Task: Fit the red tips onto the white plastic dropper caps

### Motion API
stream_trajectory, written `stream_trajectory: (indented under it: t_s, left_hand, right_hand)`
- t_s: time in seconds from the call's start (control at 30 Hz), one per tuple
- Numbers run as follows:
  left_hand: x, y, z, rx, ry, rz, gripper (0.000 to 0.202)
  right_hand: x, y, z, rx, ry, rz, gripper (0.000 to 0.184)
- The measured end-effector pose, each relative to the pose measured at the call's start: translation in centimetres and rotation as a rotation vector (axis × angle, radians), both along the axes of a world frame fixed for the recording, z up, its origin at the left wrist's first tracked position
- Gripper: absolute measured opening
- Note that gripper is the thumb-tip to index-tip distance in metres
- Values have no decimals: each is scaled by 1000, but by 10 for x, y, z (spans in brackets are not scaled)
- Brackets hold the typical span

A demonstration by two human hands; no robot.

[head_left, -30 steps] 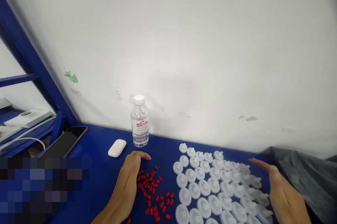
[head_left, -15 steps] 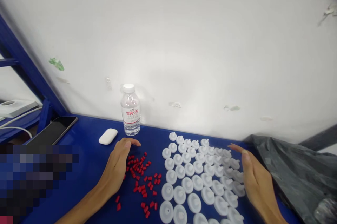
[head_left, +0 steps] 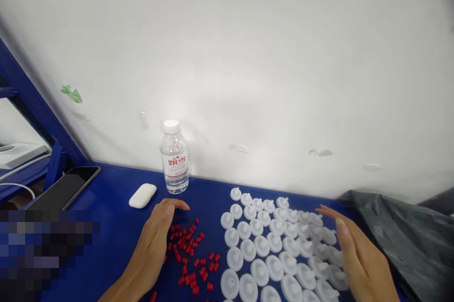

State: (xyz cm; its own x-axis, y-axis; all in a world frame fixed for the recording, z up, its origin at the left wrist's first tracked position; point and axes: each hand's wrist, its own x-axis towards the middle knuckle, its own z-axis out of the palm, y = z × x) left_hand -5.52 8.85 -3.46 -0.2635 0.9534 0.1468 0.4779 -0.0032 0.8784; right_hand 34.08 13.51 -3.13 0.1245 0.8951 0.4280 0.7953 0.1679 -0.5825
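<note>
Small red plastic caps [head_left: 192, 277] lie scattered on the blue table, several of them in a loose cluster. Beside their left edge rests my left hand [head_left: 152, 240], its fingers extended and curving inward, with nothing in its grasp. Translucent white round discs with a short central nozzle [head_left: 262, 245] are spread in rough rows to the right of the caps. My right hand [head_left: 362, 254] stands on edge along the right border of these discs, fingers stretched out and empty. It is close to the outermost discs; whether it touches them I cannot tell.
A water bottle [head_left: 174, 157] stands by the white wall, with a white rounded case [head_left: 142, 196] to its left. Farther left lies a phone [head_left: 67, 186]. A dark grey plastic bag [head_left: 397, 226] covers the right side. The blue tabletop [head_left: 109, 226] meets the wall behind.
The view has tilted slightly upward, so the table things sit lower in the picture. Both hands keep nearly the same pose beside the caps and the discs.
</note>
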Motion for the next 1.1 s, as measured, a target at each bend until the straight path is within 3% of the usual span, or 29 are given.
stream_trajectory:
  t_s: [0.4,1.1]
  left_hand:
    - [2,1,-7,21,-18,62,42]
    - [1,0,-2,4,-20,17,44]
  right_hand:
    - [2,1,-5,-38,4,-6,47]
    - [1,-1,-8,-5,-244,157,57]
